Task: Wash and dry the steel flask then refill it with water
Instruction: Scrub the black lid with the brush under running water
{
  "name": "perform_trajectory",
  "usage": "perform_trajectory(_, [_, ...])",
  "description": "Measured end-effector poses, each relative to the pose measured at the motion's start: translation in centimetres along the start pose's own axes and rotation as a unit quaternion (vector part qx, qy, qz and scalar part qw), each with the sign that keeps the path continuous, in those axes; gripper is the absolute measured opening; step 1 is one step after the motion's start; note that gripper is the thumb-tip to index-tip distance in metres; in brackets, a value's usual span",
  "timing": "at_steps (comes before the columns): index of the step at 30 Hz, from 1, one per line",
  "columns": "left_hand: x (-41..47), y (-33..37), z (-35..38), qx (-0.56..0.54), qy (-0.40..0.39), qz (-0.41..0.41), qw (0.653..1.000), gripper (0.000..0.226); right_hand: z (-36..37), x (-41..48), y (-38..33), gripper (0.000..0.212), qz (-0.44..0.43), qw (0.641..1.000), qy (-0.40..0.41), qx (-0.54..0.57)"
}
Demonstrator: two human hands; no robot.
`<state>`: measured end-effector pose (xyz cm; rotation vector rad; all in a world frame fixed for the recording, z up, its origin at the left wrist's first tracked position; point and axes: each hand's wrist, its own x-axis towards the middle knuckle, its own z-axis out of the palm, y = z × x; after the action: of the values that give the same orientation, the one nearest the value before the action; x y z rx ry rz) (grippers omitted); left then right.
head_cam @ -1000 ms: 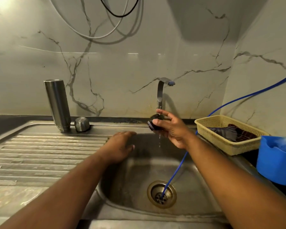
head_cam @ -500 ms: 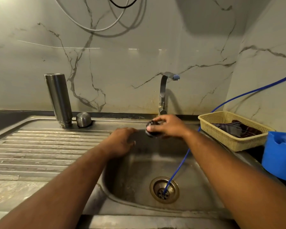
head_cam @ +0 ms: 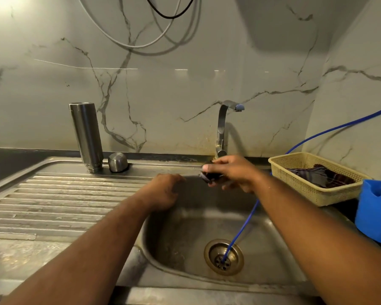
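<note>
Down comes the right hand (head_cam: 231, 172): a second ago it held the dark round piece (head_cam: 209, 177) up under the tap (head_cam: 223, 126), palm up. Now it has dropped and rolled over, knuckles on top, at the back rim of the sink (head_cam: 185, 280). Thumb and fingers are curled around that small piece, pinching it; what exactly it is, I can't make out. The left hand (head_cam: 163, 191) has barely shifted. It sits at the basin's left edge with fingers loosely bent, holding nothing.

Over to the steel flask (head_cam: 86, 137), which stands mouth down on the drainboard (head_cam: 59, 201), at the back, well apart from both hands. It's a tall, brushed-metal cylinder with a dull shine, its threaded neck touching the steel. Just to its right is the steel cap (head_cam: 117, 162), small and rounded, also on the drainboard.

No stream shows at the tap spout. A blue hose (head_cam: 243, 225) comes in from the right, passes behind the right forearm and ends in the drain (head_cam: 223, 257). On the counter to the right, a yellow basket (head_cam: 295, 191) holds a dark cloth (head_cam: 321, 176), and a blue container (head_cam: 374, 216) sits at the frame's edge.
</note>
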<state>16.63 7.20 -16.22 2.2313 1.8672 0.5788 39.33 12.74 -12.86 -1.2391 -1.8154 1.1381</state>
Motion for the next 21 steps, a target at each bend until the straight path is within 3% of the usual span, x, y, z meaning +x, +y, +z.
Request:
perform_trajectory(2, [-0.2,-0.2,-0.4,-0.012,0.001,-0.001,1.000,0.048,-0.3,-0.3,0.4,0.042,0.037,0.991,-0.055,0.119])
perform_trajectory(3, [-0.2,-0.4,-0.6,-0.029,0.004,-0.005,1.000,0.046,0.1,-0.3,1.2,0.041,0.053,0.994,-0.069,0.071])
perform_trajectory(4, [-0.4,-0.6,-0.8,-0.047,0.011,-0.010,0.999,0.044,1.0,-0.6,2.7,0.041,0.066,0.989,-0.064,-0.113])
perform_trajectory(5, [-0.7,-0.7,-1.0,-0.062,0.020,-0.019,0.998,0.043,1.6,-0.9,4.0,0.044,0.062,0.955,-0.053,-0.285])
perform_trajectory(6, [-1.0,-0.9,-1.3,-0.068,0.031,-0.024,0.997,0.042,2.2,-0.9,4.3,0.049,0.041,0.935,-0.022,-0.353])
perform_trajectory(9, [-1.8,-1.4,-1.6,-0.058,0.051,-0.033,0.996,0.038,2.7,-1.5,2.9,0.059,-0.031,0.975,-0.023,-0.217])
perform_trajectory(14, [-3.0,-3.0,-3.3,-0.039,0.042,-0.044,0.997,0.040,4.1,-2.7,3.3,0.068,-0.016,0.933,-0.062,-0.353])
perform_trajectory(18, [-4.4,-6.0,-3.8,-0.006,0.086,-0.056,0.995,0.050,4.4,-0.3,0.2,0.052,-0.065,0.972,0.021,-0.224])
perform_trajectory(21, [-4.1,-7.3,-4.1,-0.019,0.101,-0.051,0.993,0.050,6.5,2.4,-3.4,0.052,-0.101,0.971,0.033,-0.216])
